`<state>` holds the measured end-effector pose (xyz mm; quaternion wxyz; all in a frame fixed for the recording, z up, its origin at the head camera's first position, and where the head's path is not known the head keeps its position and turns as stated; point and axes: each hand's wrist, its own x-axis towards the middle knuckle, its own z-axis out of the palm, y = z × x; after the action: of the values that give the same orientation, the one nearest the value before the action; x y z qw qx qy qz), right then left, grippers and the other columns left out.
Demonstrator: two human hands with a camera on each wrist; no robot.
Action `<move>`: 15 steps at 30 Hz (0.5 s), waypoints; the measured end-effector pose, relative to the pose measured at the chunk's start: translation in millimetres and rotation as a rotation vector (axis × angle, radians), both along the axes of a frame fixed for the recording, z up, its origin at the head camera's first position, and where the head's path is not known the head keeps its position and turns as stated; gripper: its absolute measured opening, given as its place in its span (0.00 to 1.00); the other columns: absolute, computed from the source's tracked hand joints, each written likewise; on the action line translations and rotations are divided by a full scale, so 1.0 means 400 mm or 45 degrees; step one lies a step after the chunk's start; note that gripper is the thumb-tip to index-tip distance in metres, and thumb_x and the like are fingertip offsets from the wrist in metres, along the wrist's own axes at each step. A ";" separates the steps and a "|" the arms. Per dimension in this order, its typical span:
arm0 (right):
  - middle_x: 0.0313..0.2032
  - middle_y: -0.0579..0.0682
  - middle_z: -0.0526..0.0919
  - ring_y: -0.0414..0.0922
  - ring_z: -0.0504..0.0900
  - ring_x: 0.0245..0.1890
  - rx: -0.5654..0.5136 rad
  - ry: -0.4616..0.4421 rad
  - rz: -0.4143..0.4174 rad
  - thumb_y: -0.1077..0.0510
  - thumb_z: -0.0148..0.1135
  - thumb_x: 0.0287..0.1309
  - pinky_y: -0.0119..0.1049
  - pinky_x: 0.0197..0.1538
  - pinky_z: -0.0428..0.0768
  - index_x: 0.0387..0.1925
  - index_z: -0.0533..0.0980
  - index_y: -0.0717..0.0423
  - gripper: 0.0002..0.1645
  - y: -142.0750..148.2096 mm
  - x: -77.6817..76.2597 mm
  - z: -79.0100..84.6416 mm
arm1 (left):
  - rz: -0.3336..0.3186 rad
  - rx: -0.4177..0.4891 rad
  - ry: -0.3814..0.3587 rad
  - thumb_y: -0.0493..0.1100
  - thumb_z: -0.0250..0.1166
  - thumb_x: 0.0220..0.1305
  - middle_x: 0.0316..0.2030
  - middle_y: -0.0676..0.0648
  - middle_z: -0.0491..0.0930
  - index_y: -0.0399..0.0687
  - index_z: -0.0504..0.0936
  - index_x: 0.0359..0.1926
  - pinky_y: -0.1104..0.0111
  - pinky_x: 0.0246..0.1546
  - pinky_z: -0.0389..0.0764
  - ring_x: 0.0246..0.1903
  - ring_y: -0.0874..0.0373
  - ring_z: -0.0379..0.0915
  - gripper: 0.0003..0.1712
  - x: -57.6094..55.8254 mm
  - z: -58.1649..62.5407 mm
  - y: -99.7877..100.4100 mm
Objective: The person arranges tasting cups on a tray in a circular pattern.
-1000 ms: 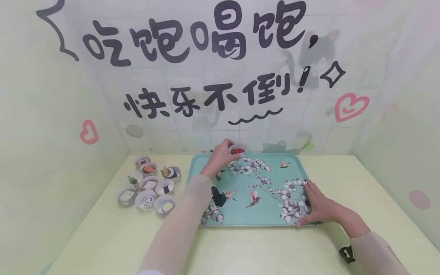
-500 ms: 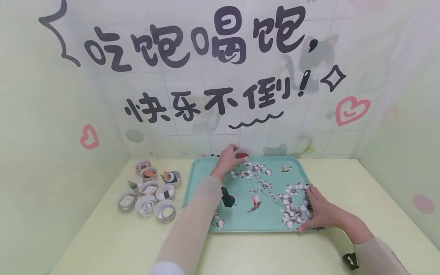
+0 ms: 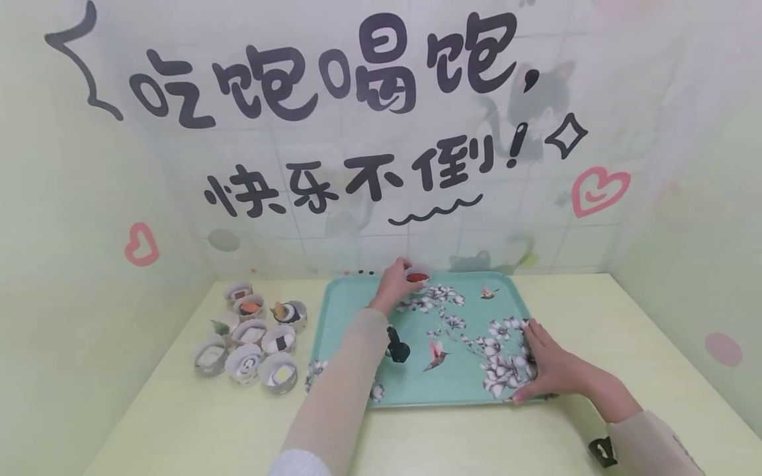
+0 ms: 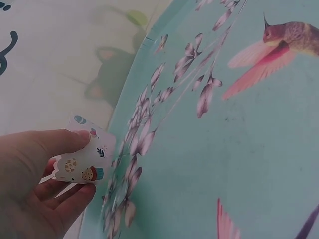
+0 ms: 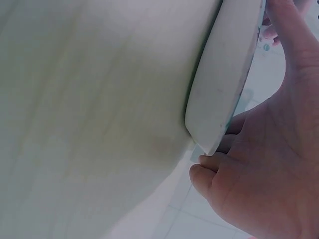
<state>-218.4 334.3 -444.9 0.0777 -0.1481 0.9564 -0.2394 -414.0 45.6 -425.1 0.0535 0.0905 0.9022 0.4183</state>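
My left hand (image 3: 395,285) holds a small paper baking cup (image 4: 79,158) at the tray's back edge. Thumb on one side and fingers on the other pinch it; pastry pictures are printed on its wall. Something red shows inside the cup in the head view. Beneath lies a turquoise tray (image 3: 464,390) with printed white flowers and hummingbirds. On its front right corner rests my right hand (image 3: 562,371), fingers extended along the right rim and thumb at the front. The right wrist view shows the tray's pale outer side (image 5: 222,74) against that hand.
Left of the tray, several paper cups (image 3: 278,373) with sushi-like pieces stand close together on the pale wooden table (image 3: 452,443). A printed curtain (image 3: 333,218) hangs right behind the tray, and pale walls close off both sides.
My left hand has moved slightly right along the tray's back edge with the paper cup. The right hand keeps its place on the tray corner. The head view has shifted slightly.
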 end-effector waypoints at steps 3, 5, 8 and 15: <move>0.70 0.84 0.36 0.79 0.40 0.71 0.005 0.004 -0.001 0.39 0.83 0.34 0.71 0.71 0.50 0.69 0.41 0.86 0.83 -0.002 -0.001 0.005 | 0.010 0.006 -0.012 0.44 0.70 0.63 0.65 0.41 0.73 0.43 0.68 0.65 0.54 0.66 0.74 0.63 0.47 0.70 0.32 -0.003 -0.007 0.003; 0.70 0.84 0.36 0.79 0.40 0.71 0.019 0.008 -0.002 0.38 0.83 0.34 0.71 0.71 0.50 0.69 0.41 0.86 0.83 -0.002 -0.002 0.008 | 0.011 0.013 -0.014 0.43 0.70 0.63 0.65 0.40 0.73 0.43 0.68 0.64 0.54 0.66 0.74 0.63 0.47 0.70 0.32 -0.003 -0.009 0.005; 0.70 0.84 0.36 0.79 0.40 0.71 0.030 0.005 -0.004 0.38 0.83 0.34 0.71 0.71 0.51 0.69 0.41 0.86 0.83 -0.003 -0.004 0.010 | 0.009 0.014 -0.014 0.42 0.70 0.63 0.64 0.39 0.73 0.42 0.68 0.64 0.54 0.65 0.74 0.63 0.46 0.71 0.32 -0.004 -0.013 0.008; 0.71 0.83 0.36 0.79 0.39 0.71 0.023 -0.028 -0.012 0.39 0.83 0.35 0.71 0.71 0.50 0.70 0.41 0.85 0.83 -0.002 -0.005 0.001 | 0.002 0.024 -0.041 0.43 0.70 0.63 0.64 0.39 0.73 0.43 0.67 0.66 0.54 0.64 0.75 0.61 0.46 0.71 0.33 0.000 -0.024 0.011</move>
<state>-220.3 333.5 -444.3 0.0884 -0.1401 0.9583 -0.2328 -414.2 49.9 -434.9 0.0667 0.0835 0.8974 0.4282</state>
